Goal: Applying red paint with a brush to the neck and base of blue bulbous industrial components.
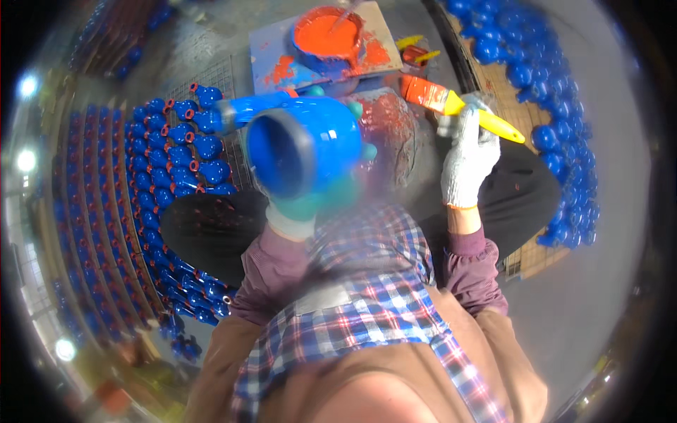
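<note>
The left hand [310,203], in a glove with green fingers and a white cuff, grips a blue part [328,134] from below and behind. Most of that hand is hidden by the part; only green fingertips along its far and right sides and a blurred green patch under it show, so how the thumb lies I cannot tell. The right hand [471,155], in a white glove, is closed around a brush [428,93], pinching it near the base of its yellow handle; some of the fingers are hidden behind the others.

The blue part is held over the lap, its wide round mouth facing the lower left and its narrower neck pointing left. The mouth's near rim is blurred, and the inside is dark. The brush's orange-coated bristles point left, apart from the part.

Beyond the hands, a pot [319,65] of orange paint stands on a smeared board [262,55]. Something thin over the paint is cut off by the upper edge. Small yellow-handled things [423,56] beside the board are too small to make out. Rows of blue pieces [208,146] stand at left, blurring toward the rim; more blue castings [546,137] crowd the right.
</note>
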`<action>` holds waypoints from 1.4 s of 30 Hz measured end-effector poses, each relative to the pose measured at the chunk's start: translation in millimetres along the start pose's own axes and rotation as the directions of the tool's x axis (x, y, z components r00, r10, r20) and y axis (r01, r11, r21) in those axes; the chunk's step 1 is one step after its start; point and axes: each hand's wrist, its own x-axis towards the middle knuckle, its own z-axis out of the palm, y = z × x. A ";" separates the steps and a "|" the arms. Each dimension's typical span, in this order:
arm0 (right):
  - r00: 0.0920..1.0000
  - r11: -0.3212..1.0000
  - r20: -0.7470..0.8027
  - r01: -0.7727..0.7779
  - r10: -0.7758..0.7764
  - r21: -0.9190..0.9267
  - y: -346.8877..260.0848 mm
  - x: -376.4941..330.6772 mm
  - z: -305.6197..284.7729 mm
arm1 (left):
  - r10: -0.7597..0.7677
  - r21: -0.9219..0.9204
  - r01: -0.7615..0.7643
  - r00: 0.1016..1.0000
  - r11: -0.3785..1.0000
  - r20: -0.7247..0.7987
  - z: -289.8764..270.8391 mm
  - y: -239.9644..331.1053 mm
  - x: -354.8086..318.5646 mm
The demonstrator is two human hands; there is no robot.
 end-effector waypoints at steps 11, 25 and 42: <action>0.963 0.977 0.187 -0.208 0.194 0.056 33.1 63.8 83.7 | 0.008 -0.162 -0.013 0.999 0.987 -0.034 -35.2 98.6 -4.3; 0.853 0.665 0.478 0.482 -0.208 -0.570 123.8 110.0 154.8 | -0.157 -0.401 0.101 0.981 0.911 -0.110 -67.7 97.6 58.5; 0.975 0.958 0.220 0.065 -0.002 -0.280 119.1 96.4 114.4 | 0.016 0.121 -0.006 0.997 0.993 -0.080 -44.9 117.2 32.4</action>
